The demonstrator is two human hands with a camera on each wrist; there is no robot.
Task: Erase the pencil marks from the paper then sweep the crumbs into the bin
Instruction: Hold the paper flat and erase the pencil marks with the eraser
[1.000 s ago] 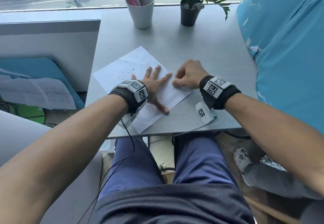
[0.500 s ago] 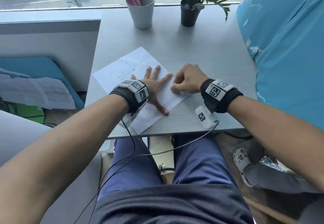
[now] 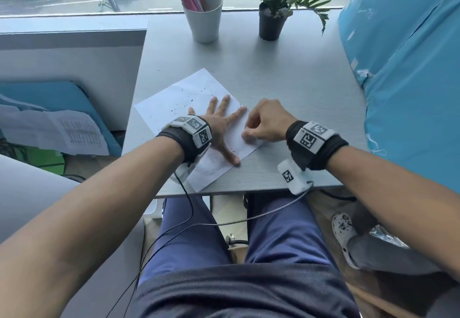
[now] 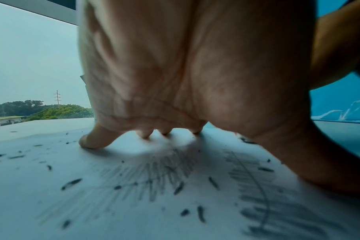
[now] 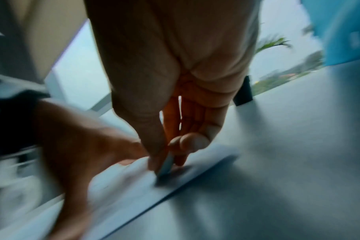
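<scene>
The left hand (image 3: 219, 128) lies flat on the paper (image 3: 179, 98) with fingers spread and straight, thumb extended toward the near edge, pinning the sheet to the table (image 3: 286, 73). The right hand (image 3: 266, 121) is curled, thumb and fingertips pinching a small pale eraser (image 5: 164, 165) whose lower end touches the paper near its right edge; the eraser stands roughly upright, tilted slightly (the right wrist view is motion-blurred, so finer detail cannot be told). The two hands sit just beside each other, the left index finger nearly meeting the right knuckles. The paper lies on the near left part of the table, turned diagonally, its long axis running from the near edge toward the far left, one corner overhanging the near table edge. Grey pencil marks (image 4: 164, 177) show under the left palm, and dark eraser crumbs (image 4: 71, 183) are scattered over the sheet, mostly beyond the left hand. At the far edge stand a white cup (image 3: 204, 16) holding pens and a potted plant (image 3: 271, 19), well apart from the paper. A blue covered object (image 3: 410, 69) bounds the table on the right.
</scene>
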